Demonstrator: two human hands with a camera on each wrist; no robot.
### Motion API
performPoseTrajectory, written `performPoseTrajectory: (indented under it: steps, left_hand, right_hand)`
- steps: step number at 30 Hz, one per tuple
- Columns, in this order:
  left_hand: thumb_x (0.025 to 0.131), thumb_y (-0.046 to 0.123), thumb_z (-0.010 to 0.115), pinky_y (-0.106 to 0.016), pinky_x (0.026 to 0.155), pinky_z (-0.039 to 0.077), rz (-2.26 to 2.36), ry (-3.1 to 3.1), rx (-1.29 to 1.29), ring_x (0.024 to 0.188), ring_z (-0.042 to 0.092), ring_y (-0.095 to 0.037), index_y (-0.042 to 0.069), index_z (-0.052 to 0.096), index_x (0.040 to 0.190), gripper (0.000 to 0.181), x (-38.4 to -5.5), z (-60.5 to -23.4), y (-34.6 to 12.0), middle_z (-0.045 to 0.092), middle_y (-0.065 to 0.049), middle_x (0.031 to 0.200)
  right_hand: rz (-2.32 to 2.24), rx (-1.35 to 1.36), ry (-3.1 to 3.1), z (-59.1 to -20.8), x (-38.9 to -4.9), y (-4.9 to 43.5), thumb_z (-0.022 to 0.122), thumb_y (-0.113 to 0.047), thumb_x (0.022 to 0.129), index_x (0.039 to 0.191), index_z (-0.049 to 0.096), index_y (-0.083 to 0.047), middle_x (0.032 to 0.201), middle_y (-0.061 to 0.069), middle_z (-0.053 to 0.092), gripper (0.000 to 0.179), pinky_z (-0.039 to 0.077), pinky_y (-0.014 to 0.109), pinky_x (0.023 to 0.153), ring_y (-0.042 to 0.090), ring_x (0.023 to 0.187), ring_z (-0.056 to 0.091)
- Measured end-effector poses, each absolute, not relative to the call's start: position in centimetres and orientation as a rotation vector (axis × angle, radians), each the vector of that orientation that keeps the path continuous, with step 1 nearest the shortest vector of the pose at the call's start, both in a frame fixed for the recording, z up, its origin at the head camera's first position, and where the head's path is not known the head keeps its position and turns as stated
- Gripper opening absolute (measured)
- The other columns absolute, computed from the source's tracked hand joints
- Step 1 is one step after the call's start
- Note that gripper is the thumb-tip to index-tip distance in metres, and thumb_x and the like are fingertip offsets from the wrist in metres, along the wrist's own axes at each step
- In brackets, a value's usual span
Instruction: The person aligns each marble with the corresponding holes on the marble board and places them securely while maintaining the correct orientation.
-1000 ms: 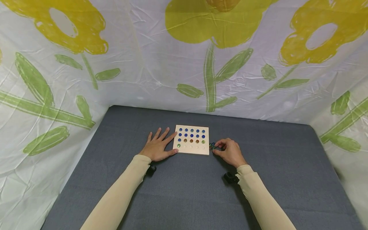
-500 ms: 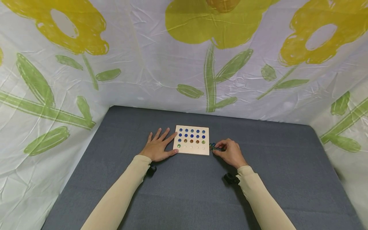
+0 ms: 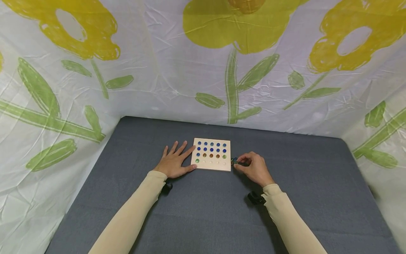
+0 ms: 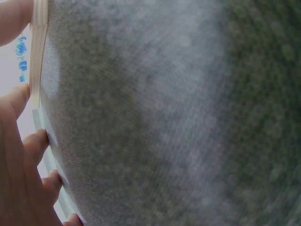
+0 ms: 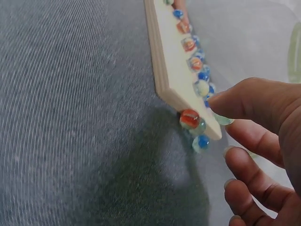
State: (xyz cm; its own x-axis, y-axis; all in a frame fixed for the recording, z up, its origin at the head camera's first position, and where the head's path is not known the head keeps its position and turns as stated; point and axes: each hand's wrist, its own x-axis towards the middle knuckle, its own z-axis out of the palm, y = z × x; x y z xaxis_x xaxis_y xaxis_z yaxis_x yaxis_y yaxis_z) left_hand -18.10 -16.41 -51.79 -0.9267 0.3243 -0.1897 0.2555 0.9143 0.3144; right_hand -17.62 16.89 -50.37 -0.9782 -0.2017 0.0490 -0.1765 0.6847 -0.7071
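A pale wooden board [image 3: 213,167] holds rows of marbles, blue in the far rows, with red-brown and green ones nearer. Several hollows in its nearest row hold no marble. My left hand [image 3: 172,165] lies with fingers spread on the table, thumb and index finger against the board's left edge. At the right edge, my right hand [image 3: 252,167] pinches a pale green marble [image 5: 224,120] between thumb and index finger; its other fingers are loosely bent. Below the board's corner, a red-striped marble [image 5: 190,118] and a clear blue marble [image 5: 202,142] sit close together on the cloth.
Dark grey cloth [image 3: 203,211] covers the table. Behind it and at both sides hangs a white curtain [image 3: 158,70] printed with yellow flowers. A black wrist strap [image 3: 256,198] shows below the right sleeve.
My right thumb and index finger have drawn closer together over the loose marbles beside the board. The left hand and the board have stayed in place.
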Motion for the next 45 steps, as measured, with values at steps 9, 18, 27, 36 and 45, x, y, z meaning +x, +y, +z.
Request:
performPoseTrajectory:
  steps: [9,18,27,36,45]
  left_hand:
    - [0.096,0.070,0.047,-0.066,0.119,-0.001,0.417,2.832,0.440,0.155,-0.001,-0.038,0.030,0.020,0.164,0.084,-18.1,-51.7,-16.5,0.010,-0.007,0.170]
    - [0.096,0.071,0.047,-0.066,0.119,-0.002,0.422,2.832,0.438,0.155,-0.001,-0.038,0.030,0.020,0.164,0.084,-18.2,-52.0,-16.5,0.010,-0.007,0.170]
    - [0.097,0.070,0.046,-0.066,0.119,-0.001,0.409,2.831,0.439,0.155,0.000,-0.039,0.030,0.020,0.164,0.083,-18.2,-51.9,-16.5,0.010,-0.008,0.170]
    - [0.096,0.072,0.045,-0.066,0.119,-0.002,0.413,2.825,0.430,0.155,0.000,-0.039,0.030,0.019,0.164,0.084,-18.3,-52.0,-16.5,0.010,-0.008,0.170]
    - [0.096,0.071,0.046,-0.066,0.119,-0.002,0.420,2.829,0.431,0.155,-0.001,-0.038,0.031,0.020,0.164,0.083,-18.4,-52.1,-16.5,0.010,-0.007,0.170]
  right_hand:
    - [-1.261,-0.349,2.860,-49.9,-17.0,15.7,0.087,-0.015,0.082,0.092,0.077,-0.007,0.092,0.008,0.065,0.017,0.047,0.036,0.071,0.022,0.080,0.058]
    - [-1.341,-0.374,2.795,-50.2,-16.8,14.0,0.086,-0.015,0.083,0.093,0.077,-0.008,0.092,0.007,0.064,0.015,0.048,0.037,0.072,0.021,0.080,0.059]
    - [-1.415,-0.414,2.775,-50.4,-16.8,12.0,0.087,-0.014,0.082,0.090,0.078,-0.008,0.087,0.005,0.063,0.014,0.046,0.034,0.068,0.022,0.076,0.057]
    - [-1.435,-0.446,2.801,-50.5,-16.9,10.1,0.088,-0.014,0.080,0.087,0.078,-0.009,0.087,0.004,0.065,0.013,0.048,0.037,0.072,0.020,0.078,0.058]
    - [-1.419,-0.449,2.797,-50.4,-17.0,8.8,0.087,-0.014,0.081,0.086,0.078,-0.010,0.086,0.004,0.066,0.011,0.048,0.038,0.073,0.020,0.078,0.058]
